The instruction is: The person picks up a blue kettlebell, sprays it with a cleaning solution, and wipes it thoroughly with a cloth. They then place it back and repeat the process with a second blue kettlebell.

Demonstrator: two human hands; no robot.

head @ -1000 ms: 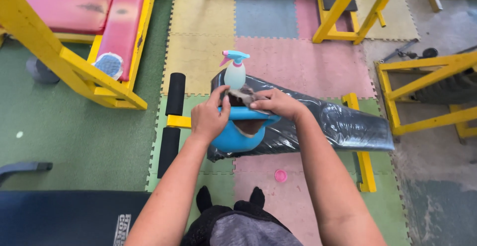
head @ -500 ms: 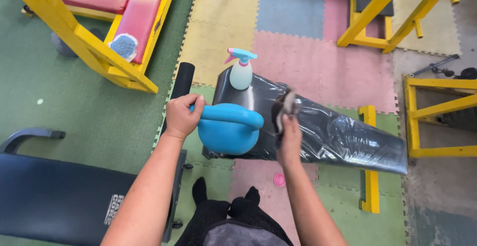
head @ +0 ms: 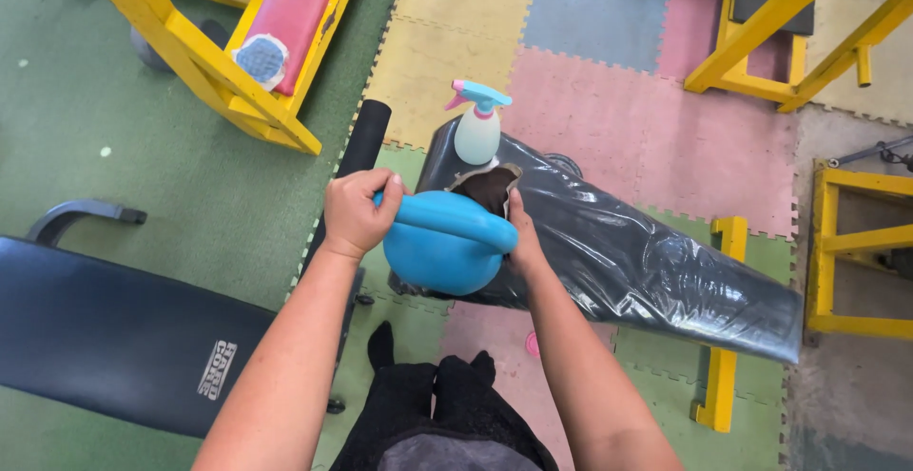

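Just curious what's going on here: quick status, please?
Left hand grips blue kettlebell handle. Right hand presses dark cloth against it. Spray bottle stands close behind on the bench.

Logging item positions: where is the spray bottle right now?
In the head view, the spray bottle stands upright on the plastic-wrapped bench, just beyond the blue kettlebell.

A second ago both hands sat together on top of the blue kettlebell (head: 445, 250), the cloth (head: 490, 189) bunched between them over its handle. Now they are apart. The left hand (head: 357, 211) grips the left end of the handle alone, fist closed round it. The right hand (head: 521, 235) has carried the dark cloth off to the bell's right side; half a second ago it was lifted clear, and now it presses the cloth in behind the handle's right end, just below the spray bottle (head: 477, 125).
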